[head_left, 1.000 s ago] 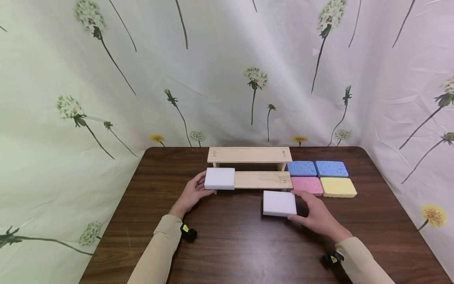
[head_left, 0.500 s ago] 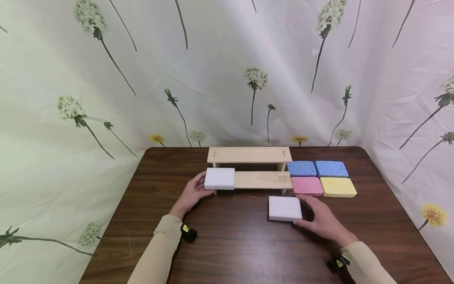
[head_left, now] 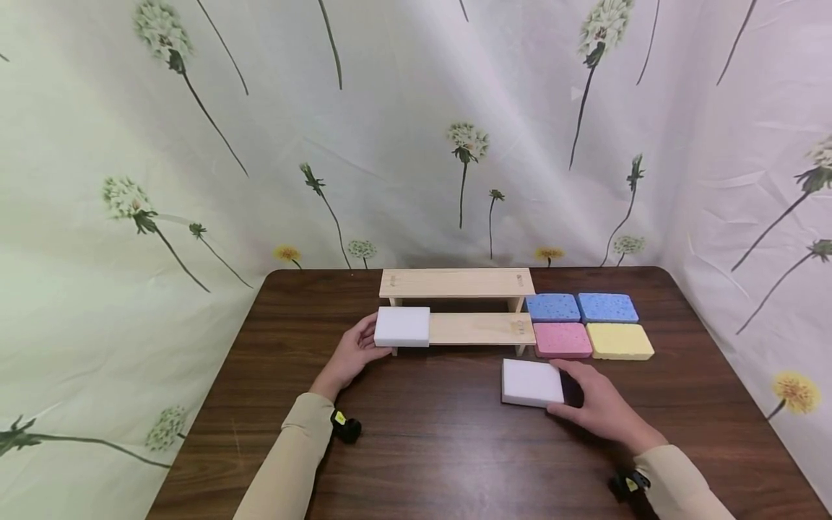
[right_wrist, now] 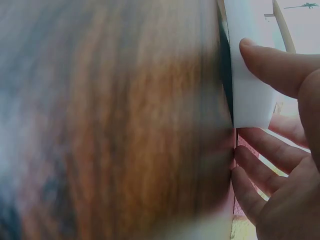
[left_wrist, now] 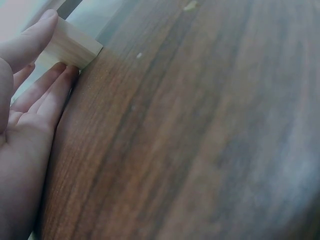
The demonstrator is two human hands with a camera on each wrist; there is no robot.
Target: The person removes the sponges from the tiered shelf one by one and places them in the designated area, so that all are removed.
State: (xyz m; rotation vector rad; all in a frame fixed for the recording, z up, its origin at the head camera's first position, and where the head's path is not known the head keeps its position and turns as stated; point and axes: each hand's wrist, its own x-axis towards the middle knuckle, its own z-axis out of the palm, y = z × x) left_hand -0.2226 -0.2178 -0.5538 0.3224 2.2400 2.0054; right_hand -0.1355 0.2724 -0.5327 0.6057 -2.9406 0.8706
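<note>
My right hand (head_left: pixel 594 401) pinches a white sponge (head_left: pixel 532 383) low over the table, in front of the rack's right end. In the right wrist view the thumb presses one edge of this sponge (right_wrist: pixel 252 90); dark shadow shows beneath it. At the far side, my left hand (head_left: pixel 353 354) holds the left end of a two-step wooden rack (head_left: pixel 481 329). The left wrist view shows the thumb and fingers at the rack's wooden leg (left_wrist: pixel 75 45). Another white sponge (head_left: pixel 401 326) lies on the lower step's left end, hiding some left fingertips.
Right of the rack lie two blue sponges (head_left: pixel 553 308) (head_left: pixel 607 308), a pink sponge (head_left: pixel 562 340) and a yellow sponge (head_left: pixel 620 341) in two rows. The brown table (head_left: pixel 442 448) meets a floral curtain (head_left: pixel 416 144) at the back.
My right hand has moved right and slightly toward me with its white sponge. My left hand, the rack and the sponge on the step have stayed in place.
</note>
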